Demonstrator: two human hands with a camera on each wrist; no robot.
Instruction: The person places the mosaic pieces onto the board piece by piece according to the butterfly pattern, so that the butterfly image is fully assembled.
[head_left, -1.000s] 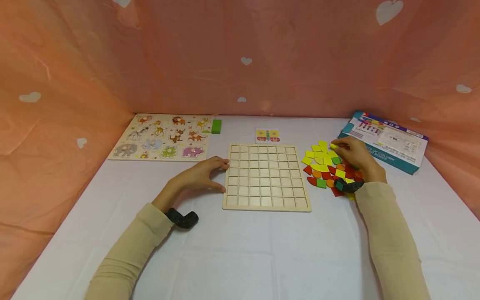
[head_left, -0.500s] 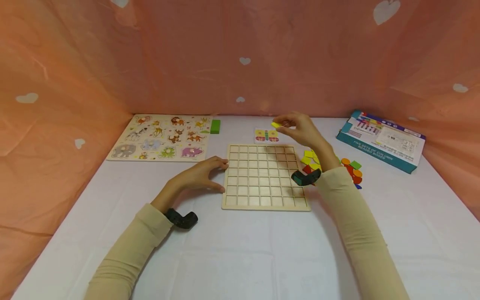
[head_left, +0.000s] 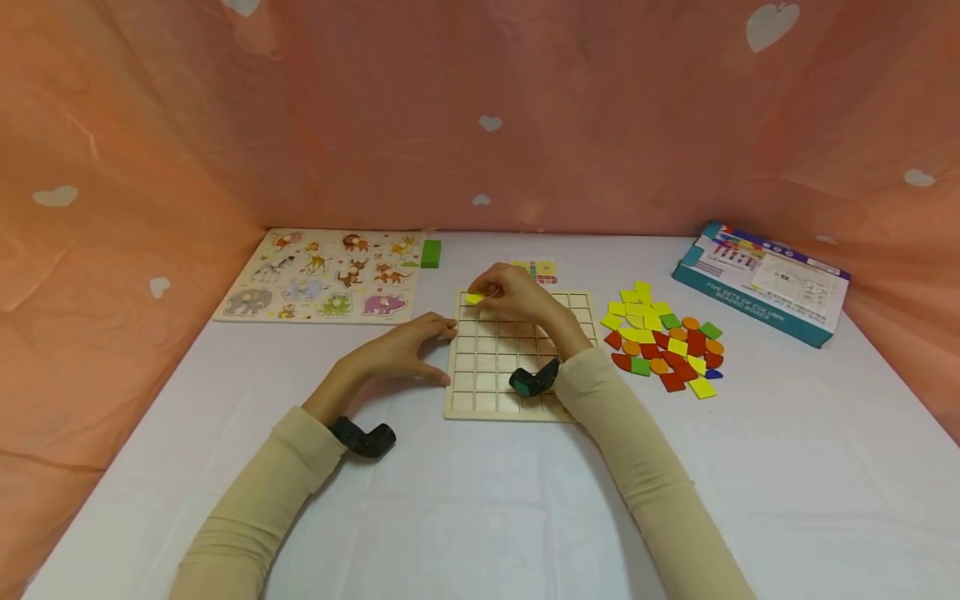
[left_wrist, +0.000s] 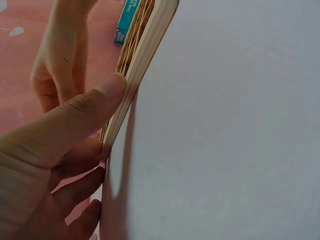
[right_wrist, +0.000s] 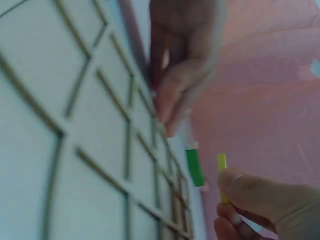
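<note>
- Yellow tile [head_left: 476,297] is pinched between the thumb and fingers of the right hand [head_left: 519,297], at the far-left corner of the wooden grid board [head_left: 486,362]
- Its thin edge shows in the right wrist view, the flat side seeming roughly parallel to the board; fingertips cover part of it, so a long axis cannot be told
- By judgement, any further move turns on how the tile lies to the corner cell: that cell is under or just beside the pinch, close to the left rim
- Tile and board look apart from the right wrist, though contact cannot be ruled out
- The left hand [head_left: 397,348] touches the board's left edge, thumb and fingers spread apart along it, nearer the person than the tile
- Loose tiles [head_left: 677,347] lie beyond the board's right edge; a pattern card [head_left: 544,271], partly hidden by the right hand, lies past the far edge
</note>
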